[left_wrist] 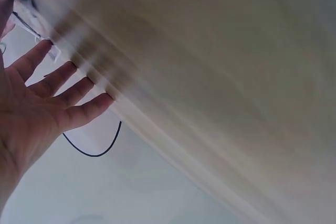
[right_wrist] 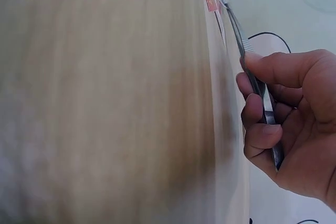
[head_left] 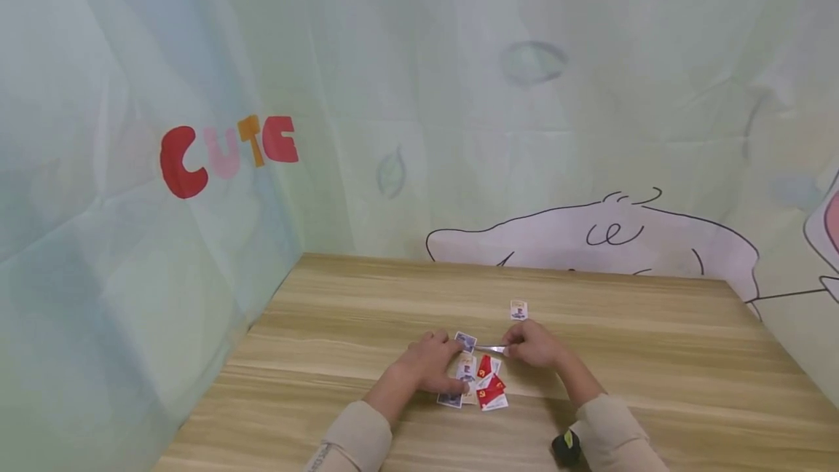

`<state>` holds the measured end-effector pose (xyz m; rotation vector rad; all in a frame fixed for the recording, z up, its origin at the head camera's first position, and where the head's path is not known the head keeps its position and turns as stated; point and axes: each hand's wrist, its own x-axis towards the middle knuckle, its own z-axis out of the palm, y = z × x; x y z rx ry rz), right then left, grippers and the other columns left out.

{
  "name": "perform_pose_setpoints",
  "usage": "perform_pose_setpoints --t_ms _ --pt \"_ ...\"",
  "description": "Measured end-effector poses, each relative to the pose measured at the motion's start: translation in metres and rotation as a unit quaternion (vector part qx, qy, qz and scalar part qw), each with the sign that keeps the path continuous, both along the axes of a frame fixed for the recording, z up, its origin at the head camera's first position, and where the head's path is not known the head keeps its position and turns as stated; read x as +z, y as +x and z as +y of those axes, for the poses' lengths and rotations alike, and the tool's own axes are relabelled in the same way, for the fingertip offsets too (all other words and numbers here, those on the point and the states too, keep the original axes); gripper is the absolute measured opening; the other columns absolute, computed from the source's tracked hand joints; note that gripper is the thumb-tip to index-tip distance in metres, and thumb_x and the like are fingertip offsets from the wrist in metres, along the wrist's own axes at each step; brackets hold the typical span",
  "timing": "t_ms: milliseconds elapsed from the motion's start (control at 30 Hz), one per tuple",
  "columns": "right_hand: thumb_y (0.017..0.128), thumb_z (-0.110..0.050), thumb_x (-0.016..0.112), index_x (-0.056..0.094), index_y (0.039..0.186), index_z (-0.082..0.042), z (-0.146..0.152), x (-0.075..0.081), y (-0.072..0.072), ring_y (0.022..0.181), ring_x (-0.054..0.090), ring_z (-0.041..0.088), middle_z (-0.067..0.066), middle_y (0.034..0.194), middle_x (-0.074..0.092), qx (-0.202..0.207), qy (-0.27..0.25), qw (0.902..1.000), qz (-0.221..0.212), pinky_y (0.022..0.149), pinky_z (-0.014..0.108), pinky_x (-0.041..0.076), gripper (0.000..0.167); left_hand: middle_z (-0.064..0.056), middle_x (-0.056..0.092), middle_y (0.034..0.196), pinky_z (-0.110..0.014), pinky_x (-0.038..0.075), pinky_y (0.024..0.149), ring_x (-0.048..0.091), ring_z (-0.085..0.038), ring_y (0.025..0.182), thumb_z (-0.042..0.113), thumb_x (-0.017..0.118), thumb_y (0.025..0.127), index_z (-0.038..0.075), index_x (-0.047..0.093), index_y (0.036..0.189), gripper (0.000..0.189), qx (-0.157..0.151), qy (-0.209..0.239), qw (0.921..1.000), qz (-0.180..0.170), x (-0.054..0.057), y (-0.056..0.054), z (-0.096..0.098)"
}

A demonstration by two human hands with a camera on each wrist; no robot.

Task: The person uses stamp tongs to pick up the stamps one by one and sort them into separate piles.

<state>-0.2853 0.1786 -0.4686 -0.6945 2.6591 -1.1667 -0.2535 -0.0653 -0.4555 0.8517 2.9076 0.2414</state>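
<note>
In the head view my right hand holds metal tweezers, their tips at the edge of a blue-grey postage stamp. The right wrist view shows thumb and fingers curled round the tweezers. My left hand rests with spread, fairly straight fingers, its index fingertip at that blue-grey stamp and its thumb over a beige stamp. Red-and-white stamps overlap just right of the thumb. Another blue-grey stamp lies partly under the beige ones.
A single stamp lies farther back on the wood-grain table. Beside the right sleeve is a small black object with a yellow-green mark. Printed cloth hangs behind the table and along its left side.
</note>
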Motion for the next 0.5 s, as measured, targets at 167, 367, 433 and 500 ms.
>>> perform_pose_setpoints --t_ms 167,367,433,500 --pt "0.079 0.0 0.062 0.065 0.085 0.004 0.0037 0.0007 0.0023 0.064 0.049 0.015 -0.001 0.07 0.057 -0.003 -0.015 0.9999 -0.003 0.058 0.03 0.044 0.008 -0.01 0.051 0.12 -0.042 0.044 0.086 0.05 -0.027 0.105 0.056 0.068 0.072 0.013 0.057 0.126 0.07 -0.011 0.03 0.9995 -0.007 0.0015 0.0031 -0.0031" --pt "0.079 0.001 0.062 0.065 0.084 0.004 0.0069 0.0037 0.0045 0.064 0.05 0.015 0.001 0.071 0.058 -0.011 -0.026 0.9996 -0.003 0.058 0.03 0.044 0.007 -0.009 0.052 0.117 -0.04 0.045 0.085 0.051 -0.024 0.102 0.057 0.067 0.073 0.014 0.058 0.125 0.067 -0.022 0.038 0.999 0.005 0.003 0.0048 -0.0023" --pt "0.079 0.001 0.062 0.065 0.085 0.004 0.0067 0.0053 0.0056 0.064 0.05 0.015 0.001 0.072 0.059 -0.011 -0.025 0.9996 0.0 0.059 0.03 0.044 0.007 -0.009 0.053 0.117 -0.039 0.045 0.084 0.051 -0.024 0.102 0.055 0.068 0.073 0.014 0.058 0.123 0.066 -0.026 0.039 0.9988 0.012 0.0034 0.0052 -0.0015" --pt "0.079 0.001 0.061 0.065 0.085 0.003 0.0062 0.0077 0.0077 0.065 0.05 0.015 0.0 0.073 0.058 -0.011 -0.021 0.9997 0.002 0.059 0.031 0.045 0.007 -0.008 0.054 0.117 -0.038 0.046 0.083 0.052 -0.024 0.102 0.054 0.069 0.073 0.014 0.059 0.123 0.064 -0.03 0.038 0.9986 0.021 0.0041 0.0063 -0.001"
